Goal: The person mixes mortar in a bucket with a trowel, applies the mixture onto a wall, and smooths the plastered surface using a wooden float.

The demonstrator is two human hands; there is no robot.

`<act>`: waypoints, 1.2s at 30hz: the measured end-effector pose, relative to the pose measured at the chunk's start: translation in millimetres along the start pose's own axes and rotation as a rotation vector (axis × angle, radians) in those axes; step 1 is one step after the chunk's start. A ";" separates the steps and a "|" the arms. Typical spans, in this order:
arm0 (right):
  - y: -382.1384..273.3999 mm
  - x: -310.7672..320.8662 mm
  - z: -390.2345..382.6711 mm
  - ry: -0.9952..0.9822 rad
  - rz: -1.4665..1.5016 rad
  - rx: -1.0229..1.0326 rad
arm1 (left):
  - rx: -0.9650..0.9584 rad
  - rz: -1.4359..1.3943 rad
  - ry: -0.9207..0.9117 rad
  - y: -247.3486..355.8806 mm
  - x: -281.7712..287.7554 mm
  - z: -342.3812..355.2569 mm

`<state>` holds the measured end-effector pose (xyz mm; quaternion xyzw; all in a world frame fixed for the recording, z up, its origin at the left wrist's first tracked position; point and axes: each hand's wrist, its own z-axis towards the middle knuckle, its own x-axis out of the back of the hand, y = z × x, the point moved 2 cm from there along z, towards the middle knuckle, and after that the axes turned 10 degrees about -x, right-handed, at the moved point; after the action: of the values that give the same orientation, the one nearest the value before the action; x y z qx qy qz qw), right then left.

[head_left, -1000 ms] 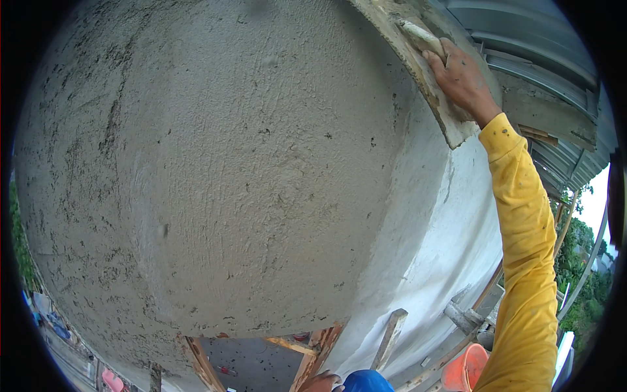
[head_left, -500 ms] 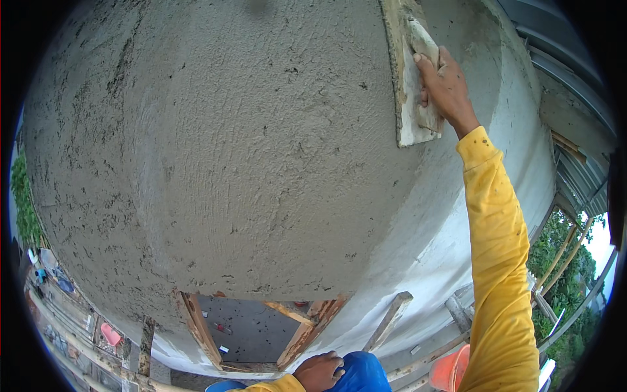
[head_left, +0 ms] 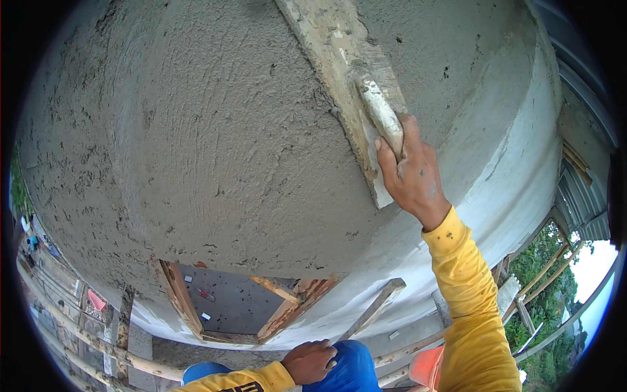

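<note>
My right hand (head_left: pixel 415 171) is closed around the pale, mortar-smeared handle of a long plastering float (head_left: pixel 339 62). Its blade lies against the wet grey mortar on the wall (head_left: pixel 215 150), tilted with the upper end toward the left. The float's top end runs out of view. Low in the picture, my left hand (head_left: pixel 309 361) rests over my blue-trousered knee (head_left: pixel 353 369), fingers loosely bent and holding nothing. Rough, pitted mortar lies left of the float; a smoother, paler strip of wall curves down on the right.
Below the mortar is a wood-framed opening (head_left: pixel 179 297). Bamboo scaffold poles (head_left: pixel 153 368) cross at the lower left, and a wooden post (head_left: pixel 372 308) leans by the opening. An orange bucket (head_left: pixel 426 367) stands beside my right arm. Metal roofing (head_left: pixel 588 202) overhangs at right.
My right hand has moved the float down and to the left across the wall, and the float has tilted from nearly upright. My left hand stays on the knee.
</note>
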<state>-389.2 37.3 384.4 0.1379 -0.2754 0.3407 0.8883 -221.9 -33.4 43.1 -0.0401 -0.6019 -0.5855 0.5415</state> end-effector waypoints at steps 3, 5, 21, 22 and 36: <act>-1.5 -21.1 -27.3 -0.061 0.003 -0.004 | -0.001 -0.021 0.005 3.3 2.6 0.3; -4.2 -31.3 -45.8 -0.102 -0.025 0.001 | -0.016 -0.021 0.037 3.8 1.3 -0.3; -15.0 -137.7 -193.5 -0.536 -0.173 0.102 | -0.109 0.009 0.189 20.9 6.2 -5.1; -17.1 -144.2 -202.2 -0.585 -0.182 0.091 | -0.103 0.012 0.183 22.0 6.4 -4.1; 75.2 -119.6 -267.9 -0.337 -0.126 -0.005 | -0.054 0.048 0.167 32.3 9.4 -16.0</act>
<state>-408.3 144.8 101.9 0.2076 -0.4123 0.2558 0.8494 -194.1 -40.8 66.7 -0.0202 -0.5376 -0.5895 0.6026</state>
